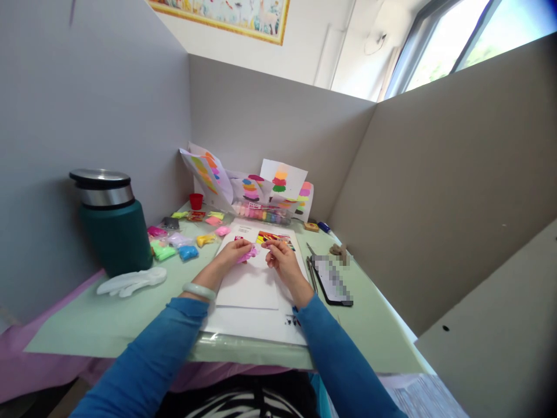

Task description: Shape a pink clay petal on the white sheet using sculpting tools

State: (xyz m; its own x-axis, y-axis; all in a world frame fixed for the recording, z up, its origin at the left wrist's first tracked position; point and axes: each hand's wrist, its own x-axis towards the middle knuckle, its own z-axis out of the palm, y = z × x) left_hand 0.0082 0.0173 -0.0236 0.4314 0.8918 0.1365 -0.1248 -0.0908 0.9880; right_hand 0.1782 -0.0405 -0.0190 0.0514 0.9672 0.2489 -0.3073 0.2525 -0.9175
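Note:
My left hand [235,253], with a pale bracelet at its wrist, is closed on a small pinkish-purple packet [249,254] that looks like soft modelling clay in plastic. Close beside it on the right, my right hand [281,258] has thumb and forefinger pinched together; whatever they hold is too small to make out. Both hands are above white paper sheets [248,293]. Past my fingers, part of a printed red and yellow picture [272,237] shows on the paper.
Several coloured clay packets [188,253] lie left, near a green flask [115,238] and a white glove [130,281]. At right are a phone [333,281], a brown lump [338,252] and thin tools [311,276]. Colour-swatch sheets [282,177] stand behind; grey partitions [278,110] enclose the table.

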